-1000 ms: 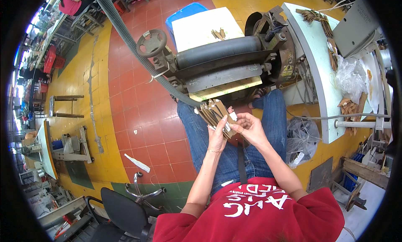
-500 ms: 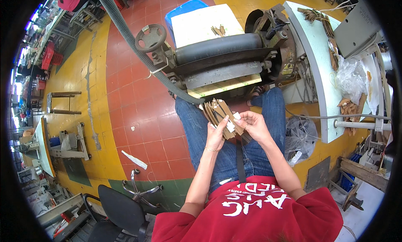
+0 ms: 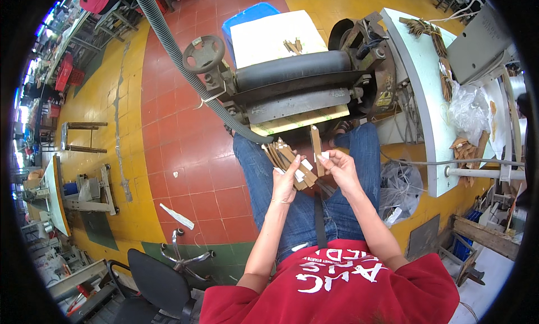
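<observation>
My left hand [image 3: 285, 181] is closed round a fanned bundle of brown strips [image 3: 286, 159], several of which carry small white tags. To its right, my right hand [image 3: 340, 170] pinches a single brown strip [image 3: 316, 146], held upright and apart from the bundle, with a white tag near the fingertips. Both hands are above my lap. Just ahead stands a machine with a dark roller [image 3: 293, 68] and a metal plate [image 3: 300, 106]. Below that plate a yellowish board [image 3: 297, 120] sticks out toward me.
A few brown strips [image 3: 292, 46] lie on a white board behind the roller. A grey ribbed hose [image 3: 168, 38] runs down beside the handwheel [image 3: 203, 53]. At right, a pale table [image 3: 418, 83] holds brown strips and a plastic bag [image 3: 469, 108]. A black chair [image 3: 160, 285] stands at lower left.
My right hand has drawn one brown strip away from the bundle, and it now stands separate to the right. The left hand still holds the other strips, shifted slightly left.
</observation>
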The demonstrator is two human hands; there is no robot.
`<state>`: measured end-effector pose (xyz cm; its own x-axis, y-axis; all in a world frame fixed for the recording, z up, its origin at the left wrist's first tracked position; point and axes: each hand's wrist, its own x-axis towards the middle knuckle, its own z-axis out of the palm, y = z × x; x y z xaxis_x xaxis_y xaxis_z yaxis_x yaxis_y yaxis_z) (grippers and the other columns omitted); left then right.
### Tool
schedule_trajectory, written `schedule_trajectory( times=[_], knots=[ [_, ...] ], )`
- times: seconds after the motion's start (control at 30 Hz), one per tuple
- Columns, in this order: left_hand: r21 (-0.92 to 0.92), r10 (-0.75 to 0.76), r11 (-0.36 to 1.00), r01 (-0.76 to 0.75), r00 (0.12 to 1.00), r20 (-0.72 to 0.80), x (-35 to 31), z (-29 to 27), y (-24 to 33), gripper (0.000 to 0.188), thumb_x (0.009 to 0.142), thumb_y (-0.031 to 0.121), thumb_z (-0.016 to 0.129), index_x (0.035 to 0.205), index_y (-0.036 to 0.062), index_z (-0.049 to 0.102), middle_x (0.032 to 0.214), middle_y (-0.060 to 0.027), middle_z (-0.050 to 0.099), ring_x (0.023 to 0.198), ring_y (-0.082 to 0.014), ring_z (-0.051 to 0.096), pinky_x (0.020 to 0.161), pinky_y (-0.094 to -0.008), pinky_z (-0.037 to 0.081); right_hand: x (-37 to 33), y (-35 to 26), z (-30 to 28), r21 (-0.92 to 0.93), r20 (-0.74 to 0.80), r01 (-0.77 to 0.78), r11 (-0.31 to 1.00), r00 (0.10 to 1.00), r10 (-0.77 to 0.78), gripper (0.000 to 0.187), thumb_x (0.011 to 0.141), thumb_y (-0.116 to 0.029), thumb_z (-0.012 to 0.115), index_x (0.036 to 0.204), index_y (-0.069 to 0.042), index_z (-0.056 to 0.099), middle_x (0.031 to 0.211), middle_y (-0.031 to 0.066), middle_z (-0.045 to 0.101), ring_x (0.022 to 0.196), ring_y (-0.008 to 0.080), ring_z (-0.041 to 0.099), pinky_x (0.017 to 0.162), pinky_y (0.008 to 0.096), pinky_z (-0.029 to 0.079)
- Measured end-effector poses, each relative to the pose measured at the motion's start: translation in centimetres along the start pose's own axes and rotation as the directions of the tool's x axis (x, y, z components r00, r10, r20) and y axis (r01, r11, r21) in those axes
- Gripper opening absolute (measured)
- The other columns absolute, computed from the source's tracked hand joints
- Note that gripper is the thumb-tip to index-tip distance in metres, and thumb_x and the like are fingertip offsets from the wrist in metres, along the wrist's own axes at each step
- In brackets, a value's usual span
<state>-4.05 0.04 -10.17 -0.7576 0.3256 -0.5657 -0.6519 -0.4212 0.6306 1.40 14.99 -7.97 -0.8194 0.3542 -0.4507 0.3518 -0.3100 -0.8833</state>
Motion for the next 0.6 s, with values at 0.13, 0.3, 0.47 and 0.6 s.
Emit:
schedule_trajectory(
  times=[0.13,0.3,0.47,0.6],
  knots=[
    [0.001,0.002,1.000,-0.002,0.999,-0.038,0.3,-1.1,0.2,0.036,0.085,0.010,0.068,0.115,0.0001,0.053,0.101,-0.0100,0.063,0.094,-0.0178,0.063,0.079,-0.0312,0.054,2.6,-1.0,-1.6,-0.026,-0.056,-0.039,0.999,0.998,0.037,0.015,0.086,-0.013,0.066,0.096,-0.001,0.065,0.077,0.0028,0.068,0.063,0.0050,0.059,0.054,0.0194,0.043],
    [0.009,0.027,1.000,-0.026,0.999,-0.044,0.3,-1.9,0.5,0.036,0.085,0.011,0.068,0.116,0.0002,0.052,0.102,-0.0109,0.063,0.092,-0.0178,0.063,0.080,-0.0316,0.054,8.7,-2.1,-1.4,0.106,-0.087,-0.121,0.987,0.988,0.130,0.023,0.085,-0.015,0.067,0.102,0.000,0.062,0.092,0.0060,0.065,0.074,0.0113,0.063,0.061,0.0249,0.051],
    [-0.088,0.010,0.996,-0.006,0.999,0.048,-0.4,-2.0,0.8,0.040,0.089,0.017,0.064,0.122,0.0033,0.047,0.107,-0.0128,0.062,0.097,-0.0180,0.061,0.081,-0.0327,0.053,13.2,-3.9,0.7,-0.053,-0.242,0.148,0.988,0.958,-0.156,0.050,0.084,-0.019,0.070,0.123,0.004,0.050,0.110,0.0109,0.060,0.092,0.0196,0.062,0.079,0.0276,0.051],
    [-0.168,0.024,0.986,-0.003,0.993,0.119,-0.4,-2.1,0.8,0.046,0.090,0.018,0.058,0.128,0.0010,0.041,0.116,-0.0161,0.059,0.100,-0.0218,0.060,0.085,-0.0351,0.052,8.1,-2.8,1.2,-0.685,-0.197,0.280,0.672,0.817,-0.542,0.051,0.080,-0.021,0.072,0.122,0.000,0.052,0.104,0.0098,0.062,0.087,0.0176,0.062,0.076,0.0265,0.050]
  ],
)
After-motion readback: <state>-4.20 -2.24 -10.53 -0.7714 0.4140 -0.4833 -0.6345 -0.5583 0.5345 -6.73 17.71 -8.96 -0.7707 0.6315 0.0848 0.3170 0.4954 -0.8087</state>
